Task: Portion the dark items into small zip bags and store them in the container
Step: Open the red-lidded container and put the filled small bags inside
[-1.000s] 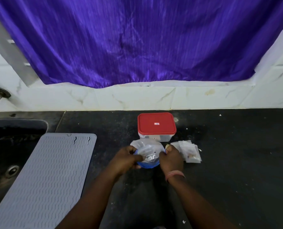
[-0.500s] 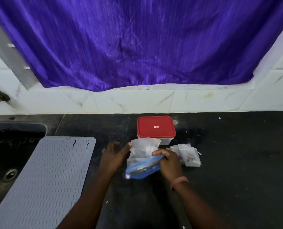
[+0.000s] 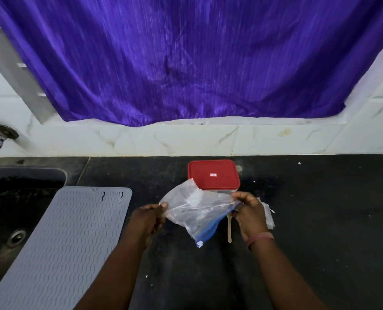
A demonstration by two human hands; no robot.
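Hands pinch a clear zip bag (image 3: 197,211) between them, left hand (image 3: 147,220) and right hand (image 3: 248,213) at opposite edges; red-lidded container (image 3: 213,174) behind.

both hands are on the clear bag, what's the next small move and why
Probably pull the zip bag open at its blue strip: the left hand and right hand pinch opposite edges, stretching it in front of the container, whose red lid is still on. Contents unclear.
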